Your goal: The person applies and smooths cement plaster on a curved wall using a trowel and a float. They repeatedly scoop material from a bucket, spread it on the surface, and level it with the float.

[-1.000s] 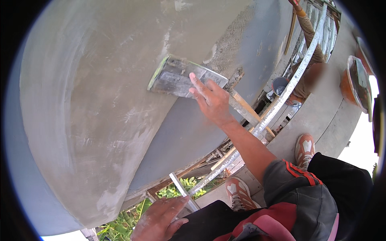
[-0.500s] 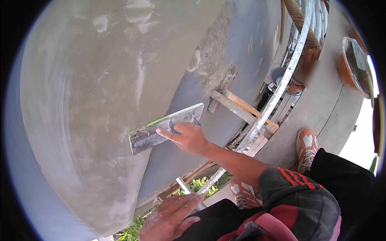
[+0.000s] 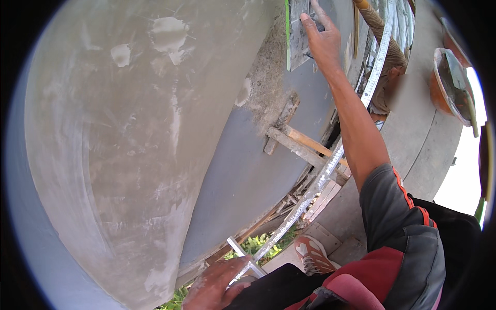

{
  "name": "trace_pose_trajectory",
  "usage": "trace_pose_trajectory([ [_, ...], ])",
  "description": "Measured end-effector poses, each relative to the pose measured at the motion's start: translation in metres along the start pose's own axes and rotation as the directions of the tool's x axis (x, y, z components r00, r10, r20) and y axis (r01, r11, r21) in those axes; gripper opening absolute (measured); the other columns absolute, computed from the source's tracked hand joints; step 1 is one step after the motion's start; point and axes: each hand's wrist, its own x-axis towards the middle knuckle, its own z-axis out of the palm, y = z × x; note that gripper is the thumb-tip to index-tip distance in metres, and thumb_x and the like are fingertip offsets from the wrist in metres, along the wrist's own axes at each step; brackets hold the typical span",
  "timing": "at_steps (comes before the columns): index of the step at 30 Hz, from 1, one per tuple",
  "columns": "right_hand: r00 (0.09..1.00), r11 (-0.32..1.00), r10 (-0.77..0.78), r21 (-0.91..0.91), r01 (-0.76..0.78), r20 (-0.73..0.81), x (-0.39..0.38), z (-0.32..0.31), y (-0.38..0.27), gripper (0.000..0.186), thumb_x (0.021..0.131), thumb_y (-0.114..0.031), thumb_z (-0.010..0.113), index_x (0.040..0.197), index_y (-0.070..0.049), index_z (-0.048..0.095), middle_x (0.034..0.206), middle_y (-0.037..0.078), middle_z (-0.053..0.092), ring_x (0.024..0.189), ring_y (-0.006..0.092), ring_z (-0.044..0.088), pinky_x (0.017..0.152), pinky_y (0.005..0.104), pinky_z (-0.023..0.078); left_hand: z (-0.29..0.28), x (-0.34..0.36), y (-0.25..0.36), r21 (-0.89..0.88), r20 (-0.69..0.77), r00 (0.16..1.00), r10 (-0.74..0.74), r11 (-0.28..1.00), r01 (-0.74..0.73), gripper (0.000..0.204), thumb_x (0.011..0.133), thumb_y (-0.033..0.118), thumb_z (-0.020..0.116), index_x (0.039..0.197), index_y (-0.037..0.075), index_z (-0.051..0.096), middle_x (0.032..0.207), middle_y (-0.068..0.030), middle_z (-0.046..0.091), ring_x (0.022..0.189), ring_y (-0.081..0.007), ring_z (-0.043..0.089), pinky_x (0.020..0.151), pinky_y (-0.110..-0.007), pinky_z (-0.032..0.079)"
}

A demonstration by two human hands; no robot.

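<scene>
High against the wall, my right hand point(image 3: 325, 46) is closed on a plastering float point(image 3: 298, 39) with a green edge. The float's upper end runs out of view. Beside it lies a rough, bare strip point(image 3: 269, 67) of wall. Wet grey-brown plaster point(image 3: 134, 129) covers the left side, with pale smears and raised blobs. My left hand point(image 3: 217, 281) is low near the bottom edge, its fingers stretched out by a metal bar point(image 3: 247, 256), holding nothing; whether it touches the bar I cannot tell.
A wooden bracket point(image 3: 294, 142) juts from the wall. A long, plaster-splashed metal pole point(image 3: 330, 168) crosses beside the planks point(image 3: 408, 134) I stand on. At the right is an orange bucket point(image 3: 442, 90) with a trowel point(image 3: 457, 72) in it. Another person point(image 3: 382, 95) is below the planks.
My right hand has carried the float up and to the right, from the lower plaster edge to the rough strip, the arm stretching out. My left hand has shifted slightly down.
</scene>
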Motion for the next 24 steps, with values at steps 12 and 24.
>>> trace_pose_trajectory([
  [12, 0.909, 0.961, 0.138, 0.169, -0.22, 0.394, -0.14, 0.041, -0.085, 0.064, 0.106, -0.04, 0.078, 0.161, -0.011, 0.061, 0.151, 0.019, 0.07, 0.139, 0.0262, 0.066, 0.115, 0.0371, 0.05, 0.025, -0.061, -0.032, -0.017, -0.09, 0.995, -0.036, 0.999, 0.035, 0.071, 0.09, 0.02, 0.09, 0.154, 0.008, 0.062, 0.141, -0.0175, 0.073, 0.13, -0.04, 0.068, 0.114, -0.051, 0.054],
  [24, 0.826, 0.898, -0.183, 0.433, -0.08, 0.533, -0.409, 0.017, -0.213, 0.069, 0.102, -0.033, 0.083, 0.164, -0.019, 0.057, 0.083, -0.001, 0.058, 0.064, 0.0103, 0.055, 0.059, 0.0299, 0.053, 0.033, -0.076, -0.024, -0.024, -0.131, 0.988, -0.077, 0.997, 0.074, 0.071, 0.091, 0.01, 0.084, 0.158, 0.012, 0.06, 0.153, -0.0181, 0.067, 0.141, -0.0399, 0.062, 0.122, -0.05, 0.048],
])
